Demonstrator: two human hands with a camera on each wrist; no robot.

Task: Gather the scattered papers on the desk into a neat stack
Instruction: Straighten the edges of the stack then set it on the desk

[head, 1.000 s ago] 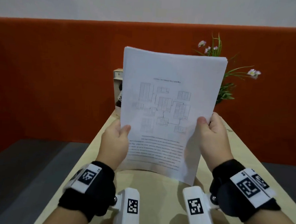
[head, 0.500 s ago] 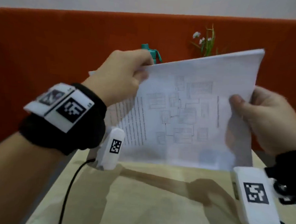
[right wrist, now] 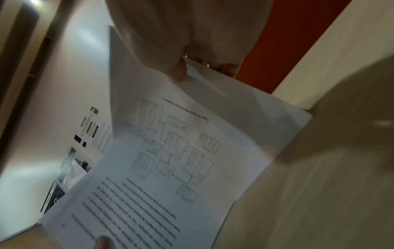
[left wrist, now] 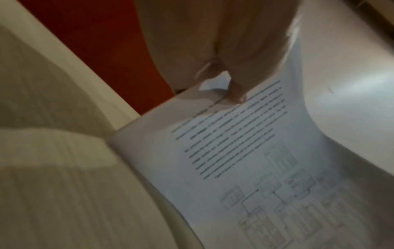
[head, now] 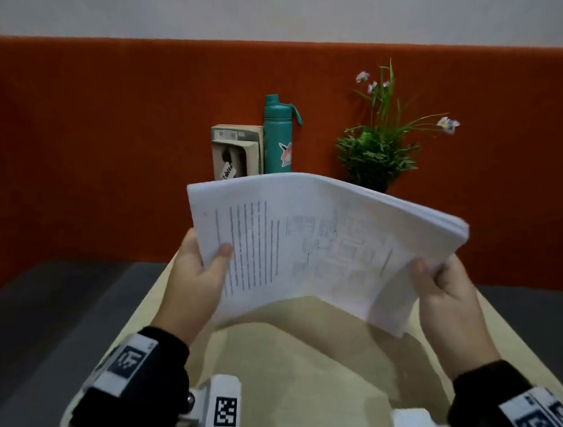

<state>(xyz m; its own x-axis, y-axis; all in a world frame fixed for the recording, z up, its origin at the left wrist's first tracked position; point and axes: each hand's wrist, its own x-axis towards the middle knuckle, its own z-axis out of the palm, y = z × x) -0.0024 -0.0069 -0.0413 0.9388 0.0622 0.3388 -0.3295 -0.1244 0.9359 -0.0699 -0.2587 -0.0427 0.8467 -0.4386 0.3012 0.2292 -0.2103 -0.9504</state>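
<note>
A stack of white printed papers [head: 321, 244] hangs in the air above the pale wooden desk [head: 314, 378], turned sideways and bowed upward in the middle. Its top sheet shows text lines and a box diagram [left wrist: 245, 151] [right wrist: 181, 151]. My left hand [head: 198, 274] grips the stack's left end, thumb on top. My right hand [head: 442, 287] grips the right end, thumb pressed on the top sheet. The fingers of both hands are hidden behind the paper.
At the desk's far end, against the orange partition [head: 114, 139], stand a teal bottle [head: 277, 138], a beige box [head: 236, 153] and a potted plant [head: 378, 153]. Dark grey floor [head: 56, 315] lies on both sides of the narrow desk.
The stack went from upright to turned sideways, then dropped lower and tilted flatter. My left hand came down from the stack's top corner to its left end; both hands kept hold.
</note>
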